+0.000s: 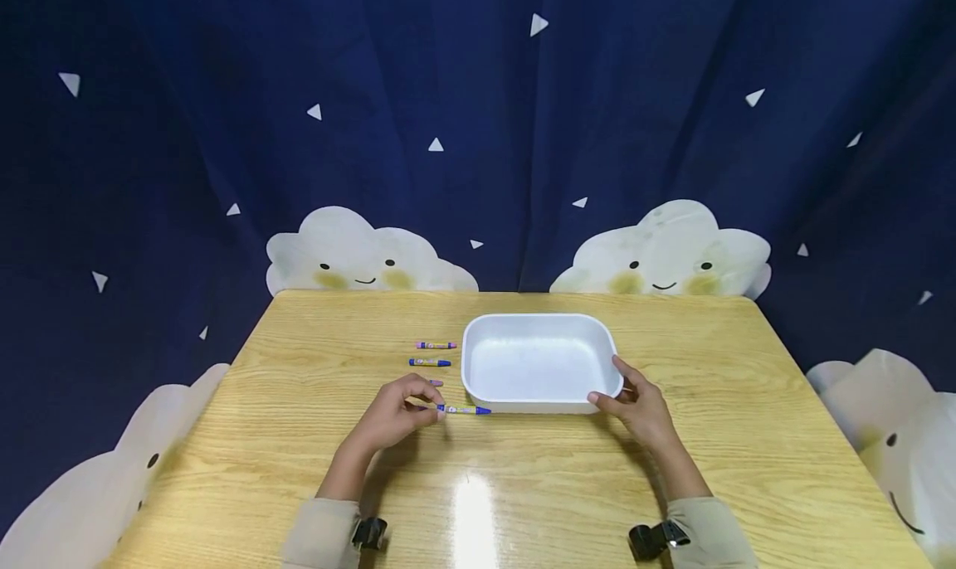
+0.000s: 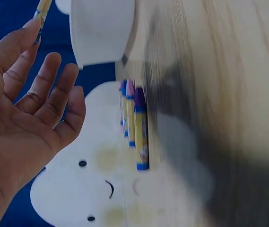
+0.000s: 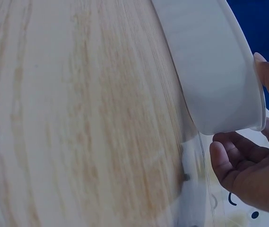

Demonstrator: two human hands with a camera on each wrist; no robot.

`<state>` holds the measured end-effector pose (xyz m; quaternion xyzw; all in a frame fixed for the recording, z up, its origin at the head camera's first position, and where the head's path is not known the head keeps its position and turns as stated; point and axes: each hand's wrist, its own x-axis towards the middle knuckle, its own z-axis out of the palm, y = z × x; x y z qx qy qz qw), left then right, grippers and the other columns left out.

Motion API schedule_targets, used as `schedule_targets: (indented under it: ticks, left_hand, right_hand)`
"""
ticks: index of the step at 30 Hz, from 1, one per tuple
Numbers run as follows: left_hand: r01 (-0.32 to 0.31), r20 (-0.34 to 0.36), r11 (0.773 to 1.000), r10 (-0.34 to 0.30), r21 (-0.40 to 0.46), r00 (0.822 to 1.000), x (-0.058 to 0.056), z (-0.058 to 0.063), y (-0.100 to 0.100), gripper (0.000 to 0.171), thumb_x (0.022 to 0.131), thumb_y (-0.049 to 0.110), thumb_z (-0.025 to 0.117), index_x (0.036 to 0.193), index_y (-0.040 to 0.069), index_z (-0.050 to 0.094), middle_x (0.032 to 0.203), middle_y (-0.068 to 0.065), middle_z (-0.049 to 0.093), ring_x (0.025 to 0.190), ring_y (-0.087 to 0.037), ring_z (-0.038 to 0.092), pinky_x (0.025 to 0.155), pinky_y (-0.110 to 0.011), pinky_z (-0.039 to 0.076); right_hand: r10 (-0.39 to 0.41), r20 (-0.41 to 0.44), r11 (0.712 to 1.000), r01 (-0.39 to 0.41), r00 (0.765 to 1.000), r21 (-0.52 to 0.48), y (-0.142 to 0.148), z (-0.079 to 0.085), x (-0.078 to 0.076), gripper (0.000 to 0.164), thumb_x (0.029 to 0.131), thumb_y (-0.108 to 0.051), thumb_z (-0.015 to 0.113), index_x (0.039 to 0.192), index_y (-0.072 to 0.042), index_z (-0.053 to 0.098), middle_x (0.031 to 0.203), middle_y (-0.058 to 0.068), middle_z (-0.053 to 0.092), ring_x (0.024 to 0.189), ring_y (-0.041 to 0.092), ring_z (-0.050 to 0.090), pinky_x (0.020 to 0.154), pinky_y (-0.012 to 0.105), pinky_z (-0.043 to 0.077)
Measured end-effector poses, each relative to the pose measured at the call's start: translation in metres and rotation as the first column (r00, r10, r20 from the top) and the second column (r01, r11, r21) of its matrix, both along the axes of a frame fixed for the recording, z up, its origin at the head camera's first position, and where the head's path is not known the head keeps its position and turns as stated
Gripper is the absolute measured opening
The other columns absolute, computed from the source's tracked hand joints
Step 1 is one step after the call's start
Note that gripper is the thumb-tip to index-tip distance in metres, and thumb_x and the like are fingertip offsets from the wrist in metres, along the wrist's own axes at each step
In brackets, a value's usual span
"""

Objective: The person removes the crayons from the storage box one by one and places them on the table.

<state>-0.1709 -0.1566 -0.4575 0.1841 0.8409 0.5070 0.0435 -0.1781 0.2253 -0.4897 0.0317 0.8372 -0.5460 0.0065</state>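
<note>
Between thumb and forefinger my left hand pinches a crayon with a yellow wrapper and blue ends. The crayon is held level at the front left of the white tray, overlapping its edge in the head view. At the tray's front right corner, my right hand grips the rim, thumb at the front and fingers along the right side. A row of crayons lies left of the tray: a pink one, a blue one, and others partly hidden by my left hand. The left wrist view shows a dark purple crayon nearest.
The wooden table carries all of this. Behind it hangs a dark blue curtain with white triangles and smiling clouds. A dark wrist camera sits on the left sleeve, another on the right.
</note>
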Motion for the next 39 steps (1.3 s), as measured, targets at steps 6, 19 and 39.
schedule_targets:
  ticks: [6,19,39]
  left_hand:
    - [-0.014,0.037,1.0,0.013,0.023,0.999,0.005,-0.006,-0.023,0.009,0.079,0.006,0.073,0.082,0.014,0.068,0.09,-0.003,0.059,0.089,-0.027,0.055,0.071,-0.037,0.05]
    - [-0.102,0.14,0.989,0.116,-0.104,0.983,0.017,-0.012,-0.072,0.009,0.08,0.013,0.073,0.084,0.009,0.068,0.088,-0.002,0.061,0.085,-0.021,0.056,0.073,-0.036,0.046]
    - [-0.161,0.169,0.952,0.209,-0.262,0.963,0.005,-0.023,-0.092,0.008,0.077,0.001,0.073,0.079,0.007,0.068,0.078,0.0,0.061,0.068,-0.016,0.052,0.059,-0.03,0.045]
  right_hand:
    - [-0.008,0.006,1.0,0.008,1.0,-0.005,0.001,0.0,0.001,0.089,0.076,-0.031,0.077,0.146,-0.006,0.028,0.125,0.025,0.048,0.1,0.031,0.054,0.07,0.023,0.05]
    - [-0.006,0.005,1.0,0.006,1.0,0.01,0.002,-0.001,0.001,0.088,0.077,-0.032,0.077,0.146,-0.006,0.028,0.124,0.025,0.048,0.101,0.032,0.053,0.07,0.023,0.05]
    - [0.001,-0.013,1.0,0.0,1.0,0.02,-0.001,0.003,0.002,0.086,0.078,-0.029,0.076,0.145,-0.004,0.028,0.125,0.027,0.048,0.102,0.034,0.053,0.071,0.022,0.05]
